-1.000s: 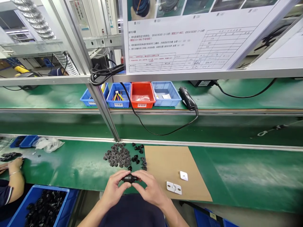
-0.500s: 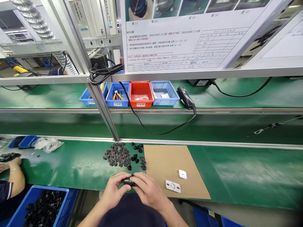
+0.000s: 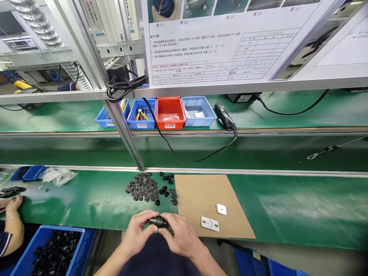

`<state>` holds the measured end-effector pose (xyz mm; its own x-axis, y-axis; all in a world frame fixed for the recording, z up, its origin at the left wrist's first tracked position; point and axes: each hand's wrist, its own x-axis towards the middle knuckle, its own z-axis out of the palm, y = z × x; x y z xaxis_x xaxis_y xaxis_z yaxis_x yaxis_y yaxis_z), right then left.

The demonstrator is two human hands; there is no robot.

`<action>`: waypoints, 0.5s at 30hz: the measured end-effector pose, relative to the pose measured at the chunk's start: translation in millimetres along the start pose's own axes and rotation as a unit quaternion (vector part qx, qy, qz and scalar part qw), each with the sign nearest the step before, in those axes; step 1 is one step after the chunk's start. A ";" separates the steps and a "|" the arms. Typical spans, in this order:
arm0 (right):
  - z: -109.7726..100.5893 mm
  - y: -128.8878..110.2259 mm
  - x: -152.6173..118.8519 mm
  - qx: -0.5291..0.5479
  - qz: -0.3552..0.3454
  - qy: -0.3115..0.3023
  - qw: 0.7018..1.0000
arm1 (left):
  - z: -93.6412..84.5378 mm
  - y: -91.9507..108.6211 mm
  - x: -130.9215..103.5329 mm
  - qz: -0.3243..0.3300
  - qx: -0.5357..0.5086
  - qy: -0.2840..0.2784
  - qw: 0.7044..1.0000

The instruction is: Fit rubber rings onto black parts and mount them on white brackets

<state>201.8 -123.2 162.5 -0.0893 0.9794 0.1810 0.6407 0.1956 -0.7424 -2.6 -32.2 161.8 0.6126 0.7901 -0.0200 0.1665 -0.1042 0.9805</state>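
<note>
Between my two hands, at the near edge of the green bench, is a small black cylindrical part, lying sideways. My left hand pinches its left end with thumb and fingers. My right hand is closed around the right end, which its fingers partly hide. Just beyond my hands lies a cluster of small dark round parts with ring-shaped faces. Several loose black pieces sit to the right of that cluster.
A cardboard sheet bears a white metal plate and a white square piece. Lower left stands a blue bin of black parts, near another person's arm. A black electric screwdriver and a red tray are on the shelf.
My right fingers have shifted off the top of the black part, so more of it shows. Both hands still hold it in nearly the same place. The camera view has moved slightly.
</note>
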 end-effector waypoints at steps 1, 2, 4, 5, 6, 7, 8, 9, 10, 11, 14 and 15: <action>0.1 -0.8 -0.2 -0.009 0.020 -0.007 1.000 | 0.4 0.5 -0.2 0.013 0.012 -0.002 1.000; 0.0 -1.6 -0.6 -0.017 0.039 -0.011 0.999 | 0.7 1.0 -0.1 0.024 0.019 -0.004 1.000; -1.9 -2.7 -1.7 -0.010 0.067 -0.007 0.998 | 1.0 1.7 0.7 0.032 0.019 -0.005 0.999; -3.8 -2.8 -2.5 0.010 0.077 0.000 0.997 | 1.0 2.1 1.3 0.028 0.009 -0.003 1.000; -6.3 -2.6 -3.3 0.037 0.081 0.008 0.996 | 0.9 2.4 2.0 0.018 -0.005 0.001 1.000; -9.0 -2.0 -4.1 0.061 0.077 0.018 0.995 | 0.8 2.6 2.6 0.005 -0.020 0.007 1.000; -11.6 -1.0 -4.8 0.076 0.062 0.029 0.995 | 0.7 2.7 3.0 -0.005 -0.033 0.013 0.999; -13.5 0.1 -5.4 0.077 0.033 0.036 0.996 | 0.6 2.8 3.1 -0.012 -0.040 0.017 0.999; -14.3 1.3 -5.9 0.065 -0.006 0.043 0.997 | 0.6 2.8 2.9 -0.013 -0.040 0.020 0.999; -13.9 2.5 -6.2 0.047 -0.045 0.051 0.997 | 0.6 2.7 2.5 -0.007 -0.033 0.021 0.999; -5.4 4.4 -6.9 0.053 -0.085 0.071 0.992 | 0.7 1.6 0.2 0.050 0.022 0.015 0.998; -1.3 4.3 -7.2 0.082 -0.066 0.079 0.991 | 0.6 0.9 -0.5 0.074 0.040 0.012 0.996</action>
<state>206.1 -129.4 158.9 -0.0346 0.9272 0.3729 0.4983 0.3394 -0.7978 -2.3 -33.0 162.6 0.6169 0.7763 0.1294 0.1366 -0.2675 0.9538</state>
